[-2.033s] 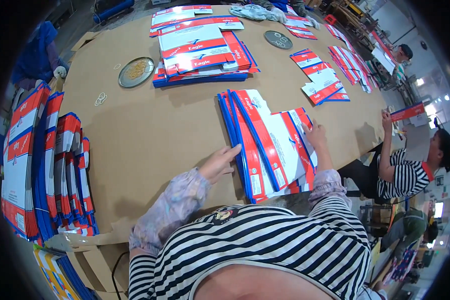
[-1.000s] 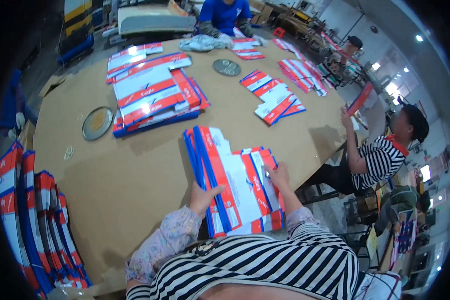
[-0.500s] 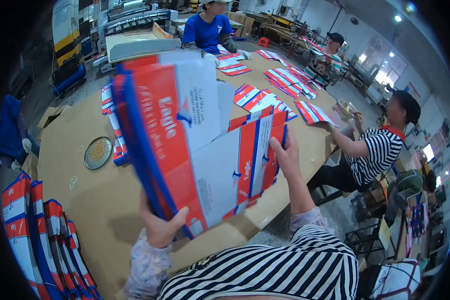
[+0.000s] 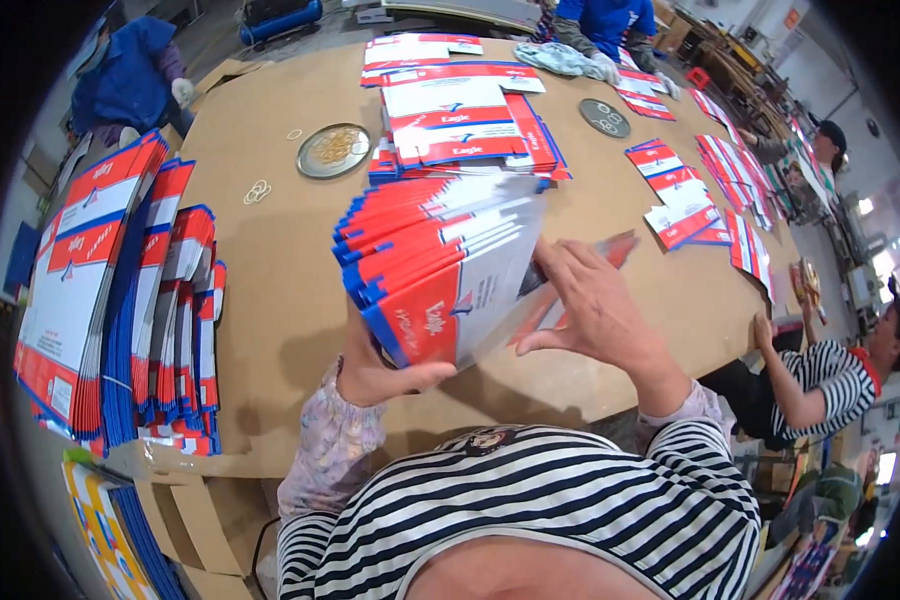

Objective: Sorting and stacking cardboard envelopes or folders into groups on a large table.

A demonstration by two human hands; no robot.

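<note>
A fanned stack of flat folded cartons (image 4: 440,270), red, white and blue, is held upright above the table in front of me. My left hand (image 4: 385,365) grips its lower left corner, thumb across the front and fingers hidden behind. At the stack's right side is my right hand (image 4: 600,310), its fingers bent over the edge and thumb lower down, with blurred carton flaps between them. Just beyond the held stack lies a pile of similar cartons (image 4: 450,110) on the table.
Upright carton bundles (image 4: 170,310) stand at the table's left edge. A round metal tray (image 4: 305,165) holds rubber bands, with loose bands (image 4: 257,192) nearby; another tray (image 4: 605,118) sits farther right. More cartons (image 4: 675,190) lie on the right. Co-workers surround the brown table (image 4: 270,330).
My view has swung left and down. The carton stack is lower and turned, its edges now fanned. My right hand has shifted from the front face to over the right edge.
</note>
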